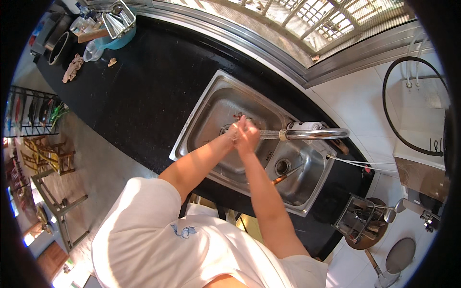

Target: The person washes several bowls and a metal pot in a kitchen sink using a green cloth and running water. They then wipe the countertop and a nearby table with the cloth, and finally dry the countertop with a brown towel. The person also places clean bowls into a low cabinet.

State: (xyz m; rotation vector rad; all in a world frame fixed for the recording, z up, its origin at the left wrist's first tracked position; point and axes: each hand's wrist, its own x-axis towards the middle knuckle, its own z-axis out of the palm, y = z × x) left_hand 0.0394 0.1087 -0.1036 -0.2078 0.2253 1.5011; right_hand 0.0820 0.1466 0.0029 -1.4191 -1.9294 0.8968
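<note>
Over the larger basin of a steel double sink (pixel 193 132), my left hand (pixel 232 134) and my right hand (pixel 248 137) are pressed together with fingers closed. Water runs onto them from the curved chrome faucet (pixel 317 134) on the right. Anything between the palms is hidden. Just beyond my fingertips, small reddish bits (pixel 237 115) show in the basin, too small to name. A drain (pixel 282 166) and a thin stick with an orange-brown end (pixel 279 179) are in the smaller basin.
The black countertop (pixel 144 91) surrounds the sink. At the far left stand a blue basin (pixel 120 42) with a wire basket of utensils, a clear cup (pixel 92 51) and a crumpled cloth (pixel 73 68). A utensil rack (pixel 357 218) is at the right. A barred window (pixel 312 21) lies beyond.
</note>
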